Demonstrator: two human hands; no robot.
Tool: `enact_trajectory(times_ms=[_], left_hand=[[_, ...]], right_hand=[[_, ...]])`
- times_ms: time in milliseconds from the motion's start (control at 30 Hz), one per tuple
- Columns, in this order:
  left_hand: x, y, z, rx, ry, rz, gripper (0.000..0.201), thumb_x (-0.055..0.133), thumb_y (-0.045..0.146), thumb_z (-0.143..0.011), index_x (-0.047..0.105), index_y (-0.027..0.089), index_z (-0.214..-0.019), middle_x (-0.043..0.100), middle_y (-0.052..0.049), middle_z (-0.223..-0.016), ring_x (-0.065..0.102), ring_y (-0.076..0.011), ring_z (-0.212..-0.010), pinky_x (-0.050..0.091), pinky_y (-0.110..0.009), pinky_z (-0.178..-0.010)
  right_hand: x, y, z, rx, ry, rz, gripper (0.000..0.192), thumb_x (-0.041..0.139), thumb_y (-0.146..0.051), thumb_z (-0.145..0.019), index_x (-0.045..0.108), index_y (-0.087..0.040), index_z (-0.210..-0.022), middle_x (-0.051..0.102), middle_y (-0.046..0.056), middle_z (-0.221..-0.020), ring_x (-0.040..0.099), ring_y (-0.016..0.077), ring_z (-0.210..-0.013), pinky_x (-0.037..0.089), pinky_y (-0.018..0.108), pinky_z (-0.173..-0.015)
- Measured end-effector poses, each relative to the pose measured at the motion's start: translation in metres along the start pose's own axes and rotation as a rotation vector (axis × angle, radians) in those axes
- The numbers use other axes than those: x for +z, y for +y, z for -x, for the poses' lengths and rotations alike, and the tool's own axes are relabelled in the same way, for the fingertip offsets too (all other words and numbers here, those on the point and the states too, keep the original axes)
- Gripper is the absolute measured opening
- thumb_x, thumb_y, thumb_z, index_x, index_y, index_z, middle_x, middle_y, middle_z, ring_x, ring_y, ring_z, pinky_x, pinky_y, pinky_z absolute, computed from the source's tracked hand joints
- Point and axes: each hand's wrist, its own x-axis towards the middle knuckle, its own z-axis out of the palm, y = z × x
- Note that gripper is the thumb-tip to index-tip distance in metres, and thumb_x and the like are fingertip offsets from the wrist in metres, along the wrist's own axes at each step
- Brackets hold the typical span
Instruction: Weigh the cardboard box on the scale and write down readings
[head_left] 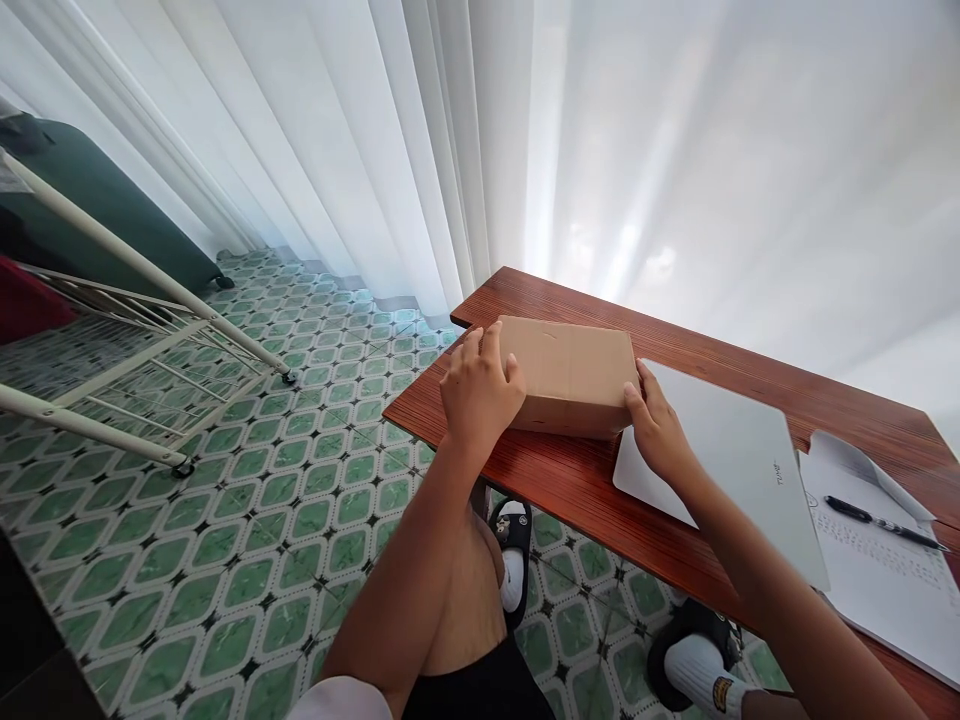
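Observation:
A closed brown cardboard box rests on the reddish-brown wooden table, near its left end. My left hand lies against the box's left end, fingers bent over the edge and thumb on the near corner. On the opposite end, my right hand grips the right side, with the thumb on the near face and the fingers on the end. Between them the two hands hold the box. The box's contents are hidden. Just right of it lies a closed silver laptop, partly under my right wrist.
An open notebook with handwriting lies at the table's right, a black pen on it. White curtains hang behind. A white metal rack on casters stands left on the green tiled floor. A dark green suitcase-like object is behind it.

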Motion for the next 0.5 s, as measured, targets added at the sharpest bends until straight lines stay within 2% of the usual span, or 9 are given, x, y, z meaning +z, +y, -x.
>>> enact_trajectory(times_ms=[100,267,500], left_hand=[[-0.0001,0.0008,0.0001,-0.043,-0.075,-0.033,0.054,0.043,0.029,-0.096,0.047,0.015,-0.148,0.058,-0.015,-0.141,0.060,-0.0362,-0.121,0.053,-0.049,-0.095],[-0.0027,0.0027,-0.0015,-0.108,-0.170,-0.097,0.060,0.039,0.034,-0.098,0.041,0.011,-0.153,0.064,-0.018,-0.132,0.068,-0.0387,-0.103,0.053,-0.051,-0.087],[-0.0038,0.0052,-0.0024,-0.127,-0.202,-0.137,0.061,0.037,0.035,-0.098,0.043,0.003,-0.150,0.067,-0.021,-0.127,0.069,-0.0388,-0.101,0.053,-0.048,-0.085]], right_hand=[[0.0009,0.0003,0.0006,-0.002,-0.010,0.016,0.070,0.034,-0.066,-0.100,0.038,-0.024,-0.157,0.039,0.011,-0.160,0.035,0.0336,-0.149,0.029,0.058,-0.122],[0.0010,-0.0032,0.0021,0.009,-0.039,0.001,0.066,0.031,-0.064,-0.101,0.042,-0.025,-0.154,0.046,0.010,-0.156,0.041,0.0330,-0.146,0.032,0.056,-0.121],[0.0011,-0.0052,0.0044,0.063,-0.058,-0.017,0.065,0.029,-0.065,-0.102,0.040,-0.030,-0.156,0.039,0.005,-0.161,0.039,0.0356,-0.147,0.034,0.059,-0.119]])
